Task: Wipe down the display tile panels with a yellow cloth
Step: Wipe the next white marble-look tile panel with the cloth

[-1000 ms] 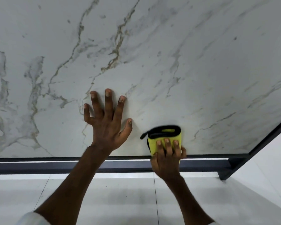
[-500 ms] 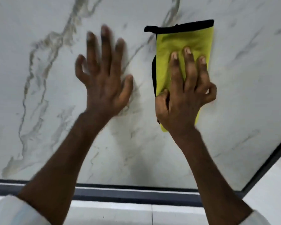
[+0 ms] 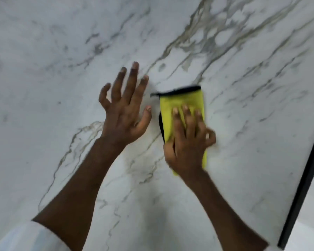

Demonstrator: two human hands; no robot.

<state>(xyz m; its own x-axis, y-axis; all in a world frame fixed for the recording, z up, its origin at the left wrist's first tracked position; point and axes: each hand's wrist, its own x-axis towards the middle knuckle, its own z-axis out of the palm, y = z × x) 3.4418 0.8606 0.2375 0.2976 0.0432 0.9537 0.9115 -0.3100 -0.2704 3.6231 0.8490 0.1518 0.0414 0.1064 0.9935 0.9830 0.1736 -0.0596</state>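
head view: cloth (image 3: 181,104), yellow with black edging, lies folded flat on panel (image 3: 62,69), right of centre. right hand (image 3: 187,147) presses it with three straight fingers, little finger curled at the cloth edge. left hand (image 3: 123,116) just beside, fingers spread, holding nothing. dark frame (image 3: 304,180) on panel's right edge.

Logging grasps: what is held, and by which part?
Right hand presses the yellow cloth, over its lower half, flat on the panel; left hand holds nothing.

Tile showroom: framed marble-look panel (image 3: 62,69)
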